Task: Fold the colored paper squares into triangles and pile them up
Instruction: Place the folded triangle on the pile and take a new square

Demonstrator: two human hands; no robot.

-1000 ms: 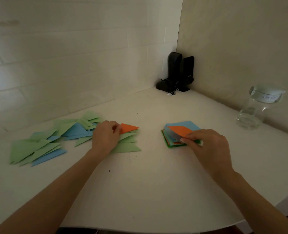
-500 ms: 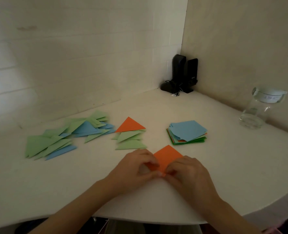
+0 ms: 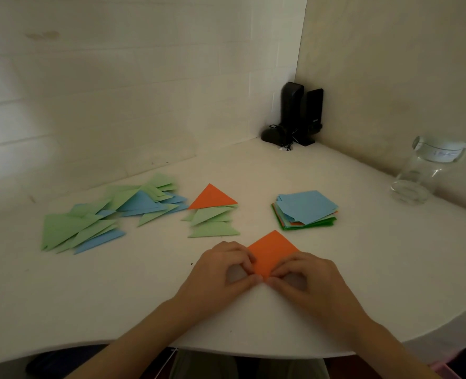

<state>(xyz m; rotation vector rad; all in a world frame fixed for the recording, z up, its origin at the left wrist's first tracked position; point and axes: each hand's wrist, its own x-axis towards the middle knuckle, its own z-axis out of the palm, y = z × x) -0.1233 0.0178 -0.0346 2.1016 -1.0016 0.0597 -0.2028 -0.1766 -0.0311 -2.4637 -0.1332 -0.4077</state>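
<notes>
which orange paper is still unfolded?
The orange square pinched at its near corner by the left hand and right hand; the orange triangle tops the small pile.

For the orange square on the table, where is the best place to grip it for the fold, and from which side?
Grip the orange square at its near corner, coming from the person's side of the table. It lies flat as a diamond, one corner pointing at the person, where the left hand and right hand pinch it already.

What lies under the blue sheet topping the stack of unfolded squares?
Under the top blue paper square more sheet edges show: pale blue, orange, and a green paper square at the bottom. Their count and covered middles stay hidden.
</notes>
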